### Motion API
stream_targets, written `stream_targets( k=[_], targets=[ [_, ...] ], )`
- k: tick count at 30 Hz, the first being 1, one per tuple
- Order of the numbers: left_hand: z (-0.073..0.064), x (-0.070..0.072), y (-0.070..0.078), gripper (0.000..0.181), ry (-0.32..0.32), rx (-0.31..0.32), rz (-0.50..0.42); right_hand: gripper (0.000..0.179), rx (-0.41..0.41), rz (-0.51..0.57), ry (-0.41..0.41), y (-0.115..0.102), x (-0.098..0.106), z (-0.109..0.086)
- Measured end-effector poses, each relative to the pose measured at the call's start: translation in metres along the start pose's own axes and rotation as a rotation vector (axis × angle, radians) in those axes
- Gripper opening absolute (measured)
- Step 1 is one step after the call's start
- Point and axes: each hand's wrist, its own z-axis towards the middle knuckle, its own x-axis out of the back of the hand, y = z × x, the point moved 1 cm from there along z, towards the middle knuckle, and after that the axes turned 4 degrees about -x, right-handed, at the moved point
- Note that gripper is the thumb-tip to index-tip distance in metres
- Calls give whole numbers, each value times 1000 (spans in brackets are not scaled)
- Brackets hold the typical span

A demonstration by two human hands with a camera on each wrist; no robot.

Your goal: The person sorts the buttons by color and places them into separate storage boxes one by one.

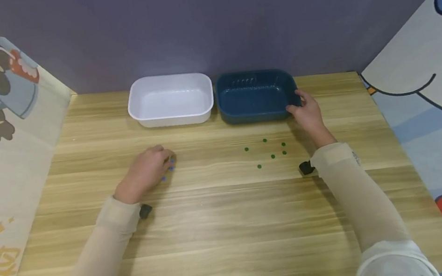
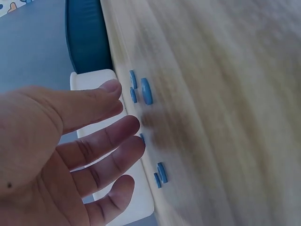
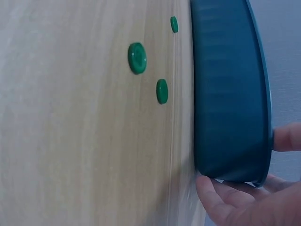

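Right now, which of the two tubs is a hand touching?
The dark blue tub: the right hand holds its right end, while no hand touches the white tub beside it.

White tray point(image 1: 174, 120), dark-blue tray point(image 1: 256, 117), blue discs point(image 2: 147, 91) and green discs point(image 3: 137, 58) are showing plain; tabletop point(image 1: 225, 231) is showing streaked tan woodgrain.

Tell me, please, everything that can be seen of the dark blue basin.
The dark blue basin is rectangular, with rounded corners, a thin rim and slightly glossy walls that look plastic. It stands upright and looks empty on the wood-grain table, just right of the white basin. The right hand grips its right end.
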Motion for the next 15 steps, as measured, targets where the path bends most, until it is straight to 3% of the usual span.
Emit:
stream_targets(
  k=[8,15],
  targets=[
    [4,-5,-3,16,19,-35,56,72,6,17,-4,3,1,-5],
    [8,-6,-4,14,38,-58,35,72,0,15,-2,4,1,-11]
  ],
)
